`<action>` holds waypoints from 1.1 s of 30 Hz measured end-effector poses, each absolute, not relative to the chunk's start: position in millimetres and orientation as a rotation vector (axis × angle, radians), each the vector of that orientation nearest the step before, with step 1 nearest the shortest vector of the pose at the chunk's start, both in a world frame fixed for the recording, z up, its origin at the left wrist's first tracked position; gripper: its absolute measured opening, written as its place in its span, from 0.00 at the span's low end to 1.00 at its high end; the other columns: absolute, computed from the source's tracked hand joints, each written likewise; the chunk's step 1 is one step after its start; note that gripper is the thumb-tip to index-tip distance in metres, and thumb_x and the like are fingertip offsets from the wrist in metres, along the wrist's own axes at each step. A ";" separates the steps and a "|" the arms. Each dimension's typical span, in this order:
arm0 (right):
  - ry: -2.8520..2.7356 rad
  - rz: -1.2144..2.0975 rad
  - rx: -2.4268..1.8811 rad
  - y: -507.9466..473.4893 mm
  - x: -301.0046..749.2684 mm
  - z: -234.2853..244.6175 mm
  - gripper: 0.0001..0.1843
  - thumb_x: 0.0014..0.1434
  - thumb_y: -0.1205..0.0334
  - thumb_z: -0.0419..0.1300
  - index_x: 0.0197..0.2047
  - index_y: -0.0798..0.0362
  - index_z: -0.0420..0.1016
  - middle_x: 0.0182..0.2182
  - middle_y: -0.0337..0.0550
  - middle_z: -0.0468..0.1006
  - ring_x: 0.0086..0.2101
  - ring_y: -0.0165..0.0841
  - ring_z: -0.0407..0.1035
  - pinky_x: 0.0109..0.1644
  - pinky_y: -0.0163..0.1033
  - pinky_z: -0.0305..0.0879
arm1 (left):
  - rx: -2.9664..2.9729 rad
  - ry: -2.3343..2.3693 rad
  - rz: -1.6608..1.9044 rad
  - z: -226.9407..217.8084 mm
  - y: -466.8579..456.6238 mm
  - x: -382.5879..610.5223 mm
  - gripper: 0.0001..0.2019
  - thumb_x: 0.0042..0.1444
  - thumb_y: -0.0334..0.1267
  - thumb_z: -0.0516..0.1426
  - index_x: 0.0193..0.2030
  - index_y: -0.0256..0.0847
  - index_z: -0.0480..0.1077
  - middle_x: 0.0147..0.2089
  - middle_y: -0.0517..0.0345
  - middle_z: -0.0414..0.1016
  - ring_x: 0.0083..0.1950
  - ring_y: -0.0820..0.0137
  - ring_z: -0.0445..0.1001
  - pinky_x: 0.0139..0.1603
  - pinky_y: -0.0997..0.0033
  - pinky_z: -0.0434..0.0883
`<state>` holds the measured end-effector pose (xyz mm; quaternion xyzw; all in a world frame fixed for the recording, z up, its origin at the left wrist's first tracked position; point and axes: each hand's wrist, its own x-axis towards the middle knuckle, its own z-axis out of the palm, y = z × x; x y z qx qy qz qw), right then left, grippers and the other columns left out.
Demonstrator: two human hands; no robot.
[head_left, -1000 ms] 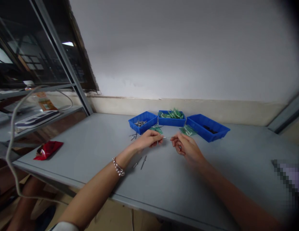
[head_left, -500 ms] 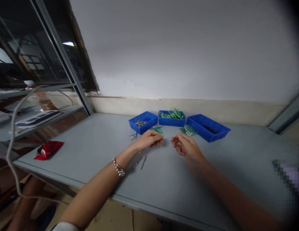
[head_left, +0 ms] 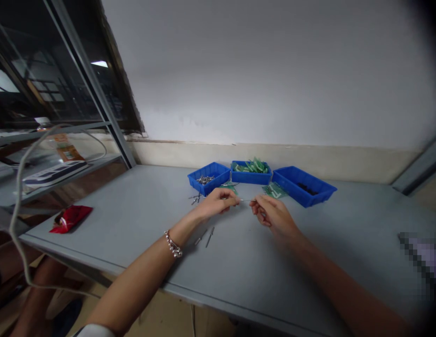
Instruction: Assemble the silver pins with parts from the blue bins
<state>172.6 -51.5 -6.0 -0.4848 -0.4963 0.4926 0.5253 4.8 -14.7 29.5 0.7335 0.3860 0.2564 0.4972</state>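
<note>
My left hand (head_left: 221, 202) and my right hand (head_left: 269, 209) pinch opposite ends of a thin metal rod (head_left: 247, 201), held level above the table. Fingertips cover both its ends, so its exact kind is hidden. Two similar slim metal pins, one of them a pin with a thicker part (head_left: 210, 237), lie on the table below my left wrist. More metal pins (head_left: 195, 199) are scattered beyond my left hand. Behind the hands lie a green piece (head_left: 229, 188) and a green circuit board (head_left: 274, 190).
At the back stand a blue bin of metal parts (head_left: 209, 189), a blue bin of green boards (head_left: 251, 178) and a blue bin of dark parts (head_left: 305, 199). A red packet (head_left: 70, 219) lies left. A white cable (head_left: 19, 201) hangs beyond the table's left edge.
The hands stay nearly in place. Small finger shifts show around the rod, which both hands still hold; the bins and loose pins have not moved.
</note>
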 end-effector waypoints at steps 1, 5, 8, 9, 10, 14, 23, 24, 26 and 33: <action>-1.209 1.157 -1.166 -51.1 173.0 -7.0 0.17 0.50 0.50 0.53 0.25 0.57 0.68 0.18 0.36 0.62 0.15 0.20 0.50 0.16 0.30 0.39 | 1.780 0.934 0.631 29.1 -14.6 4.8 0.10 0.49 0.42 0.52 0.27 0.36 0.64 0.18 0.66 0.55 0.19 0.80 0.51 0.20 0.76 0.49; -1.260 1.085 -1.194 -48.6 174.1 -10.2 0.16 0.49 0.51 0.54 0.25 0.56 0.67 0.18 0.35 0.62 0.15 0.20 0.48 0.16 0.30 0.40 | 1.786 0.926 0.678 27.3 -13.7 5.1 0.11 0.49 0.44 0.52 0.26 0.36 0.64 0.18 0.65 0.56 0.19 0.80 0.51 0.20 0.76 0.49; -1.294 1.025 -1.228 -46.9 174.0 -10.9 0.15 0.49 0.52 0.54 0.26 0.56 0.67 0.18 0.35 0.62 0.15 0.20 0.49 0.16 0.30 0.41 | 1.783 0.934 0.681 26.2 -12.7 5.3 0.15 0.52 0.47 0.50 0.25 0.36 0.64 0.17 0.64 0.56 0.19 0.79 0.51 0.20 0.75 0.49; -1.307 1.010 -1.240 -46.6 173.9 -10.7 0.14 0.49 0.52 0.54 0.26 0.57 0.68 0.18 0.35 0.62 0.15 0.21 0.49 0.16 0.31 0.41 | 1.787 0.938 0.681 26.0 -12.5 5.4 0.16 0.52 0.47 0.49 0.24 0.36 0.64 0.17 0.64 0.56 0.19 0.79 0.51 0.21 0.75 0.49; -1.317 0.997 -1.251 -46.6 173.7 -10.5 0.14 0.48 0.53 0.54 0.26 0.57 0.68 0.18 0.35 0.63 0.15 0.21 0.49 0.16 0.31 0.42 | 1.795 0.945 0.685 25.9 -12.2 5.5 0.16 0.52 0.47 0.49 0.23 0.37 0.65 0.17 0.64 0.56 0.19 0.79 0.52 0.21 0.75 0.50; -1.349 0.968 -1.273 -48.2 173.2 -8.7 0.13 0.48 0.53 0.54 0.28 0.56 0.67 0.19 0.36 0.63 0.15 0.21 0.50 0.17 0.31 0.43 | 1.852 0.981 0.717 25.0 -11.5 6.3 0.13 0.51 0.44 0.51 0.23 0.36 0.65 0.18 0.63 0.59 0.21 0.78 0.54 0.24 0.75 0.53; -1.441 0.890 -1.311 -50.0 173.3 -9.6 0.13 0.52 0.53 0.51 0.30 0.55 0.65 0.20 0.36 0.63 0.17 0.24 0.53 0.19 0.31 0.47 | 2.023 1.020 0.856 29.0 -6.7 -1.2 0.10 0.49 0.40 0.53 0.28 0.34 0.67 0.26 0.59 0.66 0.24 0.78 0.60 0.27 0.75 0.59; -1.457 0.879 -1.307 -50.4 173.0 -10.3 0.12 0.52 0.53 0.51 0.31 0.55 0.65 0.20 0.36 0.63 0.18 0.24 0.54 0.20 0.31 0.48 | 2.071 1.069 0.898 30.0 -3.6 -4.2 0.09 0.49 0.40 0.53 0.28 0.35 0.67 0.26 0.59 0.67 0.24 0.78 0.60 0.27 0.75 0.59; -1.493 0.860 -1.297 -51.4 172.1 -11.7 0.11 0.52 0.54 0.51 0.31 0.54 0.64 0.20 0.35 0.63 0.20 0.26 0.57 0.22 0.32 0.52 | 2.187 1.217 1.034 31.0 5.0 -12.2 0.07 0.49 0.38 0.53 0.28 0.36 0.67 0.26 0.58 0.68 0.24 0.77 0.61 0.27 0.74 0.60; -1.540 0.835 -1.315 -53.9 167.6 -12.7 0.10 0.52 0.56 0.51 0.31 0.53 0.65 0.20 0.35 0.62 0.23 0.28 0.60 0.27 0.33 0.56 | 2.376 1.746 1.361 24.9 37.7 -47.5 0.05 0.49 0.35 0.52 0.30 0.38 0.67 0.29 0.57 0.70 0.28 0.73 0.65 0.34 0.72 0.62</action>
